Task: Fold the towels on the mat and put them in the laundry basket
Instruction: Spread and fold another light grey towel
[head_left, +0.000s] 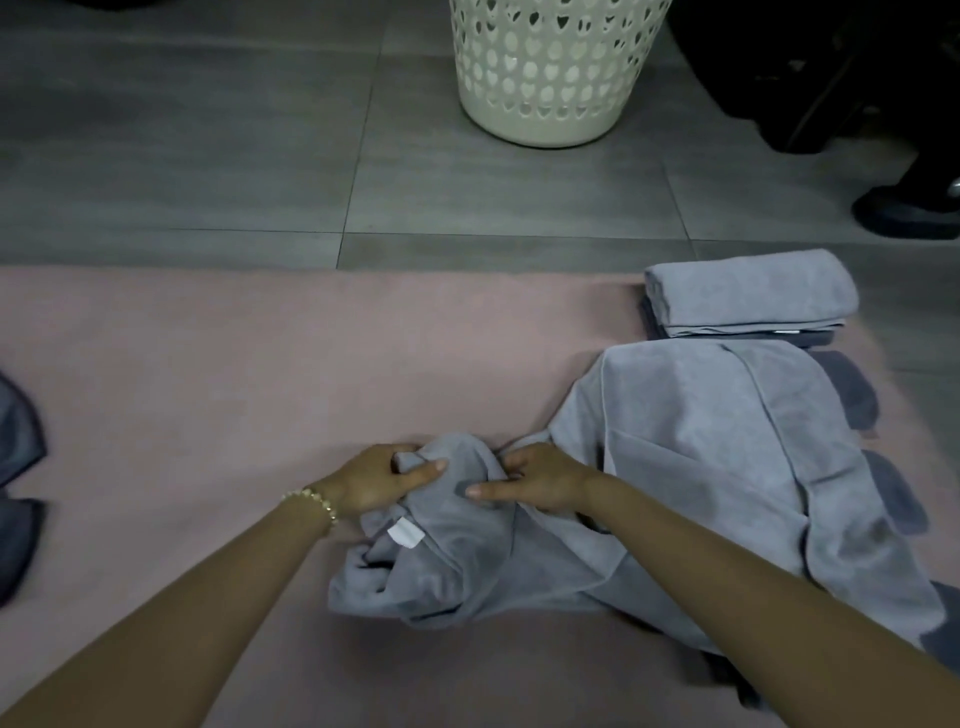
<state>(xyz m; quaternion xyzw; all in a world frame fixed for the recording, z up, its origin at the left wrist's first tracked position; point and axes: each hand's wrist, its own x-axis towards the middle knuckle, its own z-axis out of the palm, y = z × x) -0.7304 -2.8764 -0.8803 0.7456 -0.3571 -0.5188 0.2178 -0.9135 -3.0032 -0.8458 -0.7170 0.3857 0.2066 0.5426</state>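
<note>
Both hands were on a crumpled grey towel (467, 561) lying towards the near edge of the pink mat (208, 364), right of its middle. The left hand (379, 480) had its fingers curled round a bunch of the cloth. The right hand (540, 478) pinched a fold just beside it, thumb laid along the fabric.

A wider spread of the same grey cloth (727, 441) ran off to the right over darker towels (852, 395); I could not tell whether it was 1 towel or 2. If it was 2, lifting would likely drag the second along.

With both grips so close together on a bunch, not on corners, the towel would probably open crooked. A sweep towards the far right corner could topple the folded stack (748, 296). The laundry basket (550, 78) stood on the floor beyond the far edge.
</note>
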